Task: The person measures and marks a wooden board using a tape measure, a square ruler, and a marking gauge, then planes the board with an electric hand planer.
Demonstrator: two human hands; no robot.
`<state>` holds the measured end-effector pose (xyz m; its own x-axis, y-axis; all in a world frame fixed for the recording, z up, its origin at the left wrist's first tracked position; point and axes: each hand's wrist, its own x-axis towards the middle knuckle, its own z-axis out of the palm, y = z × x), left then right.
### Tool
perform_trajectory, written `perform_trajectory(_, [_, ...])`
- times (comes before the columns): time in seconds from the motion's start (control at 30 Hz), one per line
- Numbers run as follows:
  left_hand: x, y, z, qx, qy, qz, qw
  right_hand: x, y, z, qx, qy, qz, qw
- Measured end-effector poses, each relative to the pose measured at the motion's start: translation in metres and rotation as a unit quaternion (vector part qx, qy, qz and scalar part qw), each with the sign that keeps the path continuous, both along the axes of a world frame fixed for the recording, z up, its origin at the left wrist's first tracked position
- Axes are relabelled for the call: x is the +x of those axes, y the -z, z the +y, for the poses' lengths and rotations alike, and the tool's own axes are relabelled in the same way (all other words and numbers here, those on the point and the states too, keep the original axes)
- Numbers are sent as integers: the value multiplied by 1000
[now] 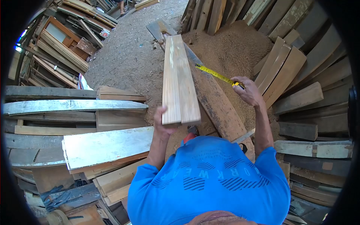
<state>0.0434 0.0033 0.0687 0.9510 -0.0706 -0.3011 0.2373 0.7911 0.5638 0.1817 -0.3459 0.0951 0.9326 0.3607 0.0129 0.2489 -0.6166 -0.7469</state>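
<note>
Two pale wooden planks (176, 78) lie side by side, pointing away from me, with their far ends over a worn wooden bench (221, 108). My left hand (164, 122) is closed around the near left edge of these planks, thumb on top and the other fingers mostly hidden below. Over on the right, my right hand (247, 92) grips a yellow and black tape measure (238, 84). Its yellow blade (215, 74) is partly drawn out toward the planks; the tip appears just right of them, apart from the wood.
Sawdust (232, 48) is heaped behind the bench. Upright boards (285, 71) lean along the right side. Stacked timber, including a white-painted board (108, 146), fills the left. A framed wooden panel (62, 33) leans at the far left. Part of a person's leg (122, 6) shows at the top.
</note>
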Motion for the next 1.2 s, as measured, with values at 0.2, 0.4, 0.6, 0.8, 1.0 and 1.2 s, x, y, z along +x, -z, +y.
perform_trajectory(0.2, [-97, 93, 68, 27, 15, 75, 997, 48, 50, 51, -59, -80, -2, 995])
perform_trajectory(0.4, [-165, 135, 106, 61, 16, 197, 978, 96, 69, 138, -80, -98, 141, 982])
perform_trajectory(0.6, [-173, 145, 106, 25, -2, 266, 964, 148, 110, 213, -117, -145, 66, 980])
perform_trajectory(0.8, [-169, 142, 107, 7, -15, 284, 959, 162, 130, 234, -143, -162, 77, 973])
perform_trajectory(1.0, [-165, 140, 110, 5, -22, 294, 956, 171, 147, 223, -113, -163, 100, 975])
perform_trajectory(1.2, [-163, 135, 107, 11, -27, 293, 956, 171, 149, 223, -126, -170, 97, 973])
